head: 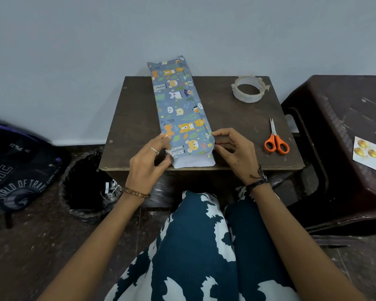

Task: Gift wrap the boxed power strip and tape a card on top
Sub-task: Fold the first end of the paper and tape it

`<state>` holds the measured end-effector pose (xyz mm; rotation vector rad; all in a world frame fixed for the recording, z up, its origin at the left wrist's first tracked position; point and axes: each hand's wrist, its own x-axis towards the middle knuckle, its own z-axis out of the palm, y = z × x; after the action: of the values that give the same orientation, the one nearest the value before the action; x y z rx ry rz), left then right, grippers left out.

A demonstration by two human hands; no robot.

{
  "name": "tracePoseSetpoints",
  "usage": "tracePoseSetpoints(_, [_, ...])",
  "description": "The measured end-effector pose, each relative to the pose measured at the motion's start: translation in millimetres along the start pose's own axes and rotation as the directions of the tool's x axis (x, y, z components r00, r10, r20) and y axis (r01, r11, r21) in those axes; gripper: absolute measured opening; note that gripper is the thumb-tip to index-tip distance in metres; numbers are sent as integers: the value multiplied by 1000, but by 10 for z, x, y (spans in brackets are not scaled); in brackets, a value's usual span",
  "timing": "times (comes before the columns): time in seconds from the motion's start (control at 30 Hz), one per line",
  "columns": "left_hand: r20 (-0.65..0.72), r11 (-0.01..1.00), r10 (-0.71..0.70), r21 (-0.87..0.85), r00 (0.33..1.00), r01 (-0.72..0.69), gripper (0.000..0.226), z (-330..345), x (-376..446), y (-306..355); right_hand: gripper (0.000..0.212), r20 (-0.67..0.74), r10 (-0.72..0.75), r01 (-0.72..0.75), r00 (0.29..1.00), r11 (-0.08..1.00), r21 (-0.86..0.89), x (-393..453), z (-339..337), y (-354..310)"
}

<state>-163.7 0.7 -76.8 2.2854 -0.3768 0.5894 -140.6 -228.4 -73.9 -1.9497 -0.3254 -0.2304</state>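
Note:
A long box wrapped in blue animal-print paper (178, 105) lies lengthwise on a small dark wooden table (237, 124), its far end past the table's back edge. At the near end the paper's white inside shows as a loose flap. My left hand (149, 158) pinches the paper at the near left corner. My right hand (234, 149) pinches the paper at the near right corner. A roll of clear tape (249, 89) sits at the back right of the table. A card with gold shapes (370, 153) lies on a stool to the right.
Orange-handled scissors (276, 141) lie on the table's right side. A dark plastic stool (339, 135) stands to the right. A bin lined with a black bag (87, 187) and a dark backpack (15, 168) sit on the floor at left. A pale wall rises behind.

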Motion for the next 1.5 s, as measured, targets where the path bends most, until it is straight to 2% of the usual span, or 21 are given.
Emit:
tracePoseSetpoints(0.1, [105, 991, -40, -126, 994, 53, 28, -102, 28, -3, 39, 39, 34, -36, 999, 999, 39, -8, -18, -5])
tracePoseSetpoints(0.23, [250, 988, -45, -134, 967, 81, 53, -184, 20, -90, 47, 95, 61, -65, 994, 997, 47, -5, -23, -20])
tracePoseSetpoints(0.43, [130, 993, -69, -91, 989, 81, 50, -57, 11, -40, 44, 130, 77, -80, 989, 997, 19, 12, -44, -55])
tracePoseSetpoints(0.53, [114, 993, -65, -94, 991, 76, 48, -62, 6, -42, 49, 99, 96, -94, 990, 995, -23, 14, -19, -87])
tracePoseSetpoints(0.7, [111, 996, -41, -75, 993, 50, 46, -86, 42, -49, 44, 148, 92, -100, 985, 994, 48, 17, -68, -90])
tracePoseSetpoints(0.77, [81, 998, -25, -59, 996, 29, 45, -54, 27, -37, 43, 126, 83, -87, 989, 996, 31, 16, -54, -81])
tracePoseSetpoints(0.87, [13, 999, 16, 44, 1000, -17, 40, 20, -10, -31, 36, 31, 33, -31, 999, 996, -86, -3, 16, -58])
tracePoseSetpoints(0.93, [-27, 992, 57, 112, 998, -54, 39, 59, -24, -31, 32, -15, -57, 54, 998, 984, -170, -6, 53, -39])
tracePoseSetpoints(1.03, [-58, 981, 148, 134, 987, -139, 34, 91, -52, -40, 25, -48, -141, 128, 989, 969, -211, 16, 74, -18])
tracePoseSetpoints(1.13, [-54, 964, 232, 146, 971, -222, 22, 72, -57, -58, 22, -65, -146, 130, 987, 969, -211, 21, 74, -14])
tracePoseSetpoints(1.27, [-4, 944, 286, 174, 958, -281, 19, 23, -10, -118, 27, -82, -83, 60, 993, 966, -252, 8, 80, -59])
tracePoseSetpoints(1.4, [35, 937, 303, 170, 952, -305, 15, -1, 10, -143, 25, -59, -224, 189, 973, 916, -353, 6, 106, -70])
tracePoseSetpoints(1.5, [30, 944, 290, 159, 957, -291, 15, -4, 17, -127, 18, -72, -224, 187, 972, 920, -345, 20, 111, -45])
